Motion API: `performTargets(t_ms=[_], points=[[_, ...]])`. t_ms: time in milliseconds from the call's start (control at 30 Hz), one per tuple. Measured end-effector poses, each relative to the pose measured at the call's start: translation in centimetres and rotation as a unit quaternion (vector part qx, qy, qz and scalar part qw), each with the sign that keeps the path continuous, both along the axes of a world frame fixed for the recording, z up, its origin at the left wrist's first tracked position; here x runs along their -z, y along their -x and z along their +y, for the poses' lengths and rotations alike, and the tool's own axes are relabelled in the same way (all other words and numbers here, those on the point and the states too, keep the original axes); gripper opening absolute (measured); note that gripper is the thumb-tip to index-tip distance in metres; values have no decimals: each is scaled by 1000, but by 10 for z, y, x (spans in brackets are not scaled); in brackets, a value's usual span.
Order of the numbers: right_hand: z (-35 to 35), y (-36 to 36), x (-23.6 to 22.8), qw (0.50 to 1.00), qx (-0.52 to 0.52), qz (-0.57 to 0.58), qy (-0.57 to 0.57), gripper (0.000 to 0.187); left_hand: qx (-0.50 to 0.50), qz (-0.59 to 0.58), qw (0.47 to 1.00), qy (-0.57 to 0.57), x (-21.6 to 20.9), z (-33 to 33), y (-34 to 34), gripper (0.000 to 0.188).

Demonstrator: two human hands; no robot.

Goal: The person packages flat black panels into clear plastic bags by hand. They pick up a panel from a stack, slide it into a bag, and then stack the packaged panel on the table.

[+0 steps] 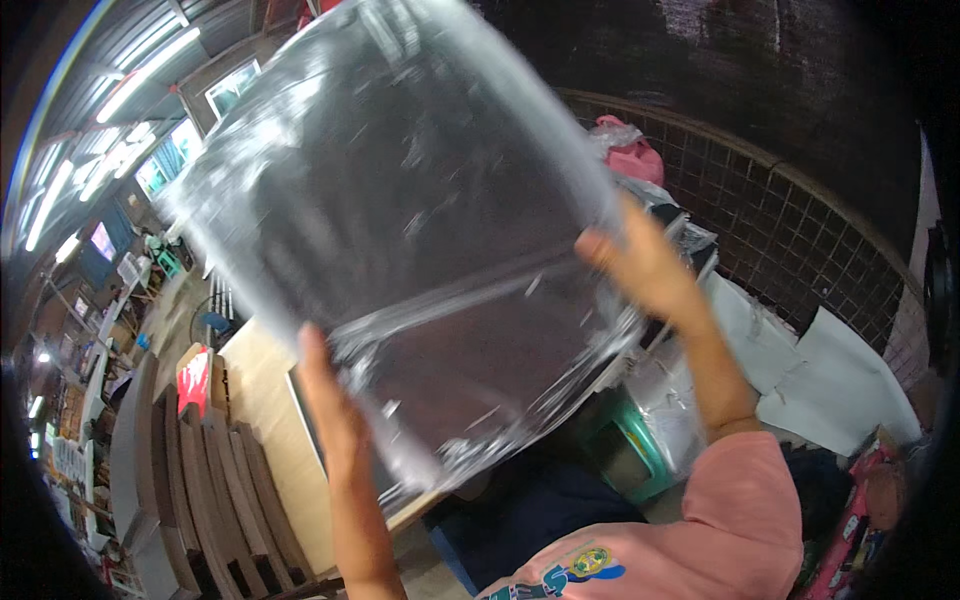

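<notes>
A large flat rectangular panel [430, 190], dark-faced with pale edges and wrapped in clear, creased plastic film, is raised and tilted in front of me. My left hand [335, 415] grips its lower left edge, the thumb up along the side and the other fingers hidden behind. On the opposite edge, my right hand [640, 265] is closed round the side, with its thumb over the front. A band of bunched film [455, 295] crosses the panel's lower part. Both the panel and my right hand are slightly blurred.
Below stands a light wooden table [265, 400]. Several curved brown boards [215, 490] are stacked upright at its left. A green plastic stool [640, 450] is under the panel's right side, near white sheets [835, 380]. A pink bag [632, 155] lies by the tiled wall [760, 210].
</notes>
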State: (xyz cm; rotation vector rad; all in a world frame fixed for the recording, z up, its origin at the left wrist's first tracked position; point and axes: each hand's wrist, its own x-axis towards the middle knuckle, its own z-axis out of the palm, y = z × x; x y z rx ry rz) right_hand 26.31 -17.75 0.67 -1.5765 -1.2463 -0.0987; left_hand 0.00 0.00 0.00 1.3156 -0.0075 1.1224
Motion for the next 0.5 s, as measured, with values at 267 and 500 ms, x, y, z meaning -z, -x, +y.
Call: performTargets(t_ms=[267,500], points=[[-42,-181,-35,980,119,8,162,58,-212,293,932,-20,17,-20,-171,88],[-26,-257,6,981,85,37,171,57,-235,403,884,7,52,-12,-223,97]])
